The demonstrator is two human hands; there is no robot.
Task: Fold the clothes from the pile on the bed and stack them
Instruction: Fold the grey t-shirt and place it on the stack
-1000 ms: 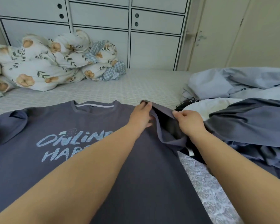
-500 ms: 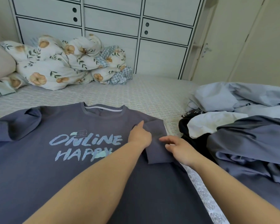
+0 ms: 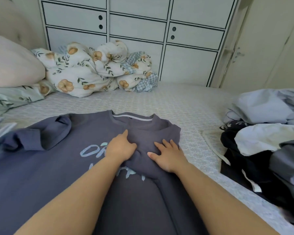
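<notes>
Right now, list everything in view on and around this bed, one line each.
grey-blue cotton T-shirt with pale lettering: one, spread flat on the near bed, right side folded inward
heap of unfolded clothes: one heap, pale blue, white, black and grey, right edge of bed
floral white quilt, bunched: one, far side of bed against the cabinet
plain pinkish pillow: one, far left
pale textured bedcover: one, under everything
white panelled cabinet with dark trim: one, behind the bed
cream door: one, far right
left hand: fingers curled, its grip on the folded-in cloth
right hand: flat, pressing the fold
</notes>
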